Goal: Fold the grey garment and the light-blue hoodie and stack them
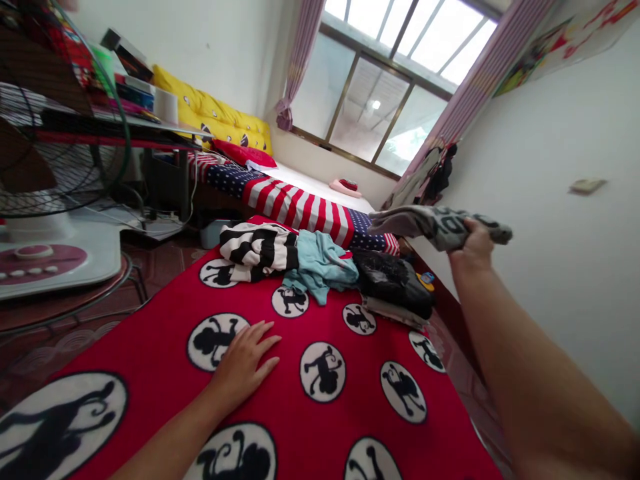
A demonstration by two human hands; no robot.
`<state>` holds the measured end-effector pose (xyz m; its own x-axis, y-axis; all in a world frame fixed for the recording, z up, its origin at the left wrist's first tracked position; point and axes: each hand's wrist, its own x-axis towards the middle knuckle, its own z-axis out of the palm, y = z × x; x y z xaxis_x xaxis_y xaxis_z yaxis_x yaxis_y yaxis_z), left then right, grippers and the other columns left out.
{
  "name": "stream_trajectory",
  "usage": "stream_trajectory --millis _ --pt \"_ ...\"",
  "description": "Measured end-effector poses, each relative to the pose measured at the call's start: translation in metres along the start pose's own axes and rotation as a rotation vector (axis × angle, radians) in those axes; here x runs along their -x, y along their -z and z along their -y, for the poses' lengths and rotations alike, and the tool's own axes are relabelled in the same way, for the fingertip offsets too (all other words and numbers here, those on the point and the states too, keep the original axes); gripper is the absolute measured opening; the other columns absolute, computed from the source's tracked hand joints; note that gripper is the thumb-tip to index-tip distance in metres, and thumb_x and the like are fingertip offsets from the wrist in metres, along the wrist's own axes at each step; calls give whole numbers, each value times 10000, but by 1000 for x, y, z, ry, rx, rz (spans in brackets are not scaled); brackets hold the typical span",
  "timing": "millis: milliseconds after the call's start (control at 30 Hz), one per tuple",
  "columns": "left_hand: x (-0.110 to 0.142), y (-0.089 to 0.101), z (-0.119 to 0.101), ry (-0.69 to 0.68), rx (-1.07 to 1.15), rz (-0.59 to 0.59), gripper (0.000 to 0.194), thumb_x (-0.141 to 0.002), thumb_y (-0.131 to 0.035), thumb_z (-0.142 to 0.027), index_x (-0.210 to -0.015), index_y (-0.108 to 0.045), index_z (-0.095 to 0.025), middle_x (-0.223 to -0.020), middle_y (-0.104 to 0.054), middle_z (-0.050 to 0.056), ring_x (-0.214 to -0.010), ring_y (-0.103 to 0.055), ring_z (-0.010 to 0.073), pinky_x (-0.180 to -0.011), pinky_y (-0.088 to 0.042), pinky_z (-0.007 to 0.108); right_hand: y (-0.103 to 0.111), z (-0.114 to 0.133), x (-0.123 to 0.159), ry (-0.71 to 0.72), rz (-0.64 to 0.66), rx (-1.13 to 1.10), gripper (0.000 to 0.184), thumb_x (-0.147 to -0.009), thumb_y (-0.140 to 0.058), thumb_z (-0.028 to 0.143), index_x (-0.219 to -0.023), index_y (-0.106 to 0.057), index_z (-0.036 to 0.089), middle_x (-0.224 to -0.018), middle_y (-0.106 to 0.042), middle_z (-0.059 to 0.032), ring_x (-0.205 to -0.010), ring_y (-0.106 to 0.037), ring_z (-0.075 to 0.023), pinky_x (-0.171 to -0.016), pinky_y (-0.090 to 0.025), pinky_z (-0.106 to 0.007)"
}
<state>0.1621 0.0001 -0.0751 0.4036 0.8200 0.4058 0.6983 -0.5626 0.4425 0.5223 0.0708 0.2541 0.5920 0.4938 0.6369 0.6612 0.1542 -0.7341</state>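
Observation:
My right hand point(474, 245) is raised at the right, closed around a grey garment point(425, 223) with dark lettering, which it holds up in the air. Flat on the red blanket point(300, 333) with monkey prints rests my left hand point(247, 357), its fingers spread and nothing in it. Beyond it, at the blanket's far end, lie a black-and-white striped garment point(260, 248) and a crumpled light blue garment point(320, 261). To their right, a black garment point(393, 277) tops a stack with a greyish folded cloth point(395, 312) beneath it.
A fan point(45, 233) stands on a round stool at the left, by a cluttered desk point(150, 127). Behind the clothes is a bed with a stars-and-stripes cover point(300, 207). Clothes point(430, 177) hang near the window, and a white wall point(560, 267) rises at the right.

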Motion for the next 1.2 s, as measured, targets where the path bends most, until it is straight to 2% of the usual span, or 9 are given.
stream_trajectory --millis 100,167,267,333,433,600,833,1067,1200 --pt "0 0 0 7 -4 -3 329 -858 -587 -314 -1176 -661 -280 -1374 -556 70 -1289 -480 275 -1105 -350 517 -23 -57 60 -234 -33 -108 598 -861 -412 406 -1253 -491 -38 -1210 -580 -329 -925 -688 -277 -597 -512 -328" --pt "0 -1 0 3 -1 -11 328 -859 -588 -323 -1177 -659 -287 -1377 -554 65 -1289 -480 274 -1104 -356 513 -34 -97 117 -342 -17 -147 427 -821 -503 405 -1062 -591 63 -938 -700 -189 -698 -703 -218 -550 -523 -312" --pt "1 -1 1 3 -1 -17 331 -856 -592 -325 -1179 -658 -294 -1372 -559 59 -1288 -482 276 -1102 -361 513 -42 -144 200 -424 28 -200 333 -713 -624 467 -847 -590 165 -664 -646 -35 -535 -652 -182 -498 -526 -300" --pt "0 -1 1 10 -8 -6 330 -858 -587 -319 -1179 -659 -288 -1374 -557 63 -1290 -481 276 -1105 -356 517 -42 -162 242 -447 66 -238 343 -681 -633 496 -811 -574 184 -657 -633 -19 -572 -656 -186 -528 -539 -306" --pt "0 1 0 12 -20 24 333 -865 -572 -311 -1186 -655 -276 -1388 -544 70 -1300 -470 274 -1110 -350 516 -36 -168 278 -448 194 -283 362 -667 -647 489 -840 -608 173 -734 -669 -38 -645 -663 -195 -593 -548 -318" --pt "1 3 -2 2 -26 34 346 -866 -569 -295 -1204 -640 -274 -1398 -533 67 -1305 -461 275 -1108 -354 515 -30 -163 291 -413 398 -295 321 -670 -683 434 -830 -668 156 -753 -692 -40 -660 -652 -194 -657 -522 -316" --pt "-3 -1 -5 -15 -38 0 345 -868 -562 -286 -1207 -629 -284 -1384 -536 65 -1296 -460 281 -1106 -348 530 -32 -165 288 -385 460 -259 351 -695 -657 477 -843 -668 159 -752 -702 -57 -676 -660 -215 -675 -519 -338" --pt "-75 -30 -23 -62 53 44 338 -853 -557 -211 -1183 -627 -200 -1332 -549 116 -1240 -508 257 -1061 -423 407 -30 -165 289 -420 484 -295 359 -693 -655 496 -835 -672 167 -763 -704 -57 -711 -662 -222 -689 -521 -334" --pt "-127 -56 -40 -49 7 -28 669 -833 -559 -159 -1460 -334 -217 -1588 -172 142 -1241 -518 262 -1017 -451 397 -29 -164 289 -413 476 -330 319 -710 -663 457 -834 -674 163 -775 -700 -55 -702 -655 -214 -686 -519 -329"
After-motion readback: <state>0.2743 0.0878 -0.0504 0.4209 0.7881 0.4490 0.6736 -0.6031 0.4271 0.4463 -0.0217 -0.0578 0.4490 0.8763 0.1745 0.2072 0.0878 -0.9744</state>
